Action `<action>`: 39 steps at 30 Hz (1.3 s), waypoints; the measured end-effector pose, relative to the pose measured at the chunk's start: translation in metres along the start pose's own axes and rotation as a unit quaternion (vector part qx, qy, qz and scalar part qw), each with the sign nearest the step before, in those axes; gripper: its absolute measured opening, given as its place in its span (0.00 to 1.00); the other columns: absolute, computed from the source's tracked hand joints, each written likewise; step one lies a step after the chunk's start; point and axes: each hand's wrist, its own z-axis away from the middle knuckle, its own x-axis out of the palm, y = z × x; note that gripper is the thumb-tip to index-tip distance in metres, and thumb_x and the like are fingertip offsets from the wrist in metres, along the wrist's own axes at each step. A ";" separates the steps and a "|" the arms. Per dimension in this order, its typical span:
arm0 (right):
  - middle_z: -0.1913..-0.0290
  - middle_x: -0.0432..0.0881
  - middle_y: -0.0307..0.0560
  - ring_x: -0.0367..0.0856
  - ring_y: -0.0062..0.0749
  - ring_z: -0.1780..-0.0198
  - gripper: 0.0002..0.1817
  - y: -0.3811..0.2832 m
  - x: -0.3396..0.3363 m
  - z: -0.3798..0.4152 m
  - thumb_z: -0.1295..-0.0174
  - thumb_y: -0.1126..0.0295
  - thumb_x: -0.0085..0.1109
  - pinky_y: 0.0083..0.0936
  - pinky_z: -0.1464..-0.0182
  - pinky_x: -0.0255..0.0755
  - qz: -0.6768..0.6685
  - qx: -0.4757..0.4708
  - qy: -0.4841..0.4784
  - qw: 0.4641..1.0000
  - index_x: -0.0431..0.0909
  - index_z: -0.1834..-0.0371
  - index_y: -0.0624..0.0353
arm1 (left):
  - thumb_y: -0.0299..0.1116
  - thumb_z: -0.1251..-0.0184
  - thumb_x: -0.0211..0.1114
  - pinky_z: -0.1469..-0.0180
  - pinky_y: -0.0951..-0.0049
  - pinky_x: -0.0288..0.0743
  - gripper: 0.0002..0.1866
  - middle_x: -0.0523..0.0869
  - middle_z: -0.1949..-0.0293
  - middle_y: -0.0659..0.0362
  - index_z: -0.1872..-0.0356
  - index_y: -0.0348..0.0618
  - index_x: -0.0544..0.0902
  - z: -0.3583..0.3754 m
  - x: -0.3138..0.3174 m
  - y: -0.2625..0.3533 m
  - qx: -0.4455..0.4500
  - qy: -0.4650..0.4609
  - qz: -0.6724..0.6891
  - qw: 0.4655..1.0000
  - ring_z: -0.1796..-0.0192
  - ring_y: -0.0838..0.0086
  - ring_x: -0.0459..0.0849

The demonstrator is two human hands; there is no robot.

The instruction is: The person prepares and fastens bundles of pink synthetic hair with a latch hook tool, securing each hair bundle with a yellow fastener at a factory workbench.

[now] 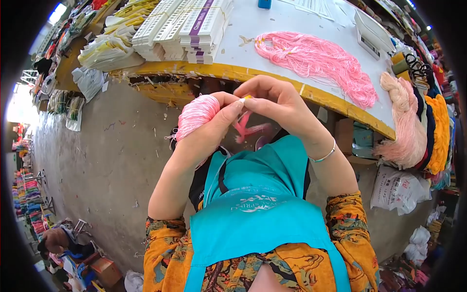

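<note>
My left hand (211, 127) holds a pink yarn bundle (196, 114), wound around the hand, in front of my chest. My right hand (274, 100) meets it from the right and pinches something small and yellow at its fingertips, touching the left thumb. Loose pink strands (245, 127) hang below the two hands. A thin bracelet circles my right wrist. I wear a teal apron (258, 209) over orange patterned sleeves.
A white table with a yellow edge (272, 78) holds a spread pink yarn skein (316, 61), stacked white cards with purple bands (187, 27) and a scale (372, 36). Pale pink, orange and dark skeins (418, 126) hang at its right end. White bags (399, 190) lie on the concrete floor. Another person sits at lower left (58, 241).
</note>
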 end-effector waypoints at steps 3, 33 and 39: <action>0.73 0.80 0.35 0.73 0.11 0.74 0.07 0.004 -0.007 0.005 0.37 0.73 0.57 0.11 0.73 0.67 0.034 0.074 -0.009 0.997 0.79 0.61 0.65 | 0.37 0.28 0.60 0.69 0.81 0.72 0.12 0.81 0.71 0.62 0.63 0.36 0.82 -0.004 -0.008 -0.011 0.018 0.023 -0.100 0.995 0.69 0.83 0.77; 0.67 0.83 0.37 0.76 0.11 0.68 0.05 0.034 0.000 0.038 0.36 0.77 0.59 0.12 0.67 0.72 0.003 -0.013 0.158 0.987 0.81 0.59 0.66 | 0.29 0.31 0.62 0.61 0.83 0.72 0.11 0.80 0.62 0.63 0.52 0.37 0.77 -0.008 0.011 -0.057 0.104 0.129 -0.063 0.984 0.65 0.86 0.77; 0.68 0.82 0.37 0.75 0.12 0.70 0.05 0.041 0.007 0.042 0.37 0.79 0.60 0.13 0.69 0.71 0.088 -0.044 0.193 0.976 0.82 0.59 0.65 | 0.32 0.30 0.63 0.60 0.82 0.74 0.10 0.84 0.64 0.61 0.56 0.36 0.80 -0.010 0.015 -0.054 -0.072 0.061 0.000 0.996 0.63 0.83 0.79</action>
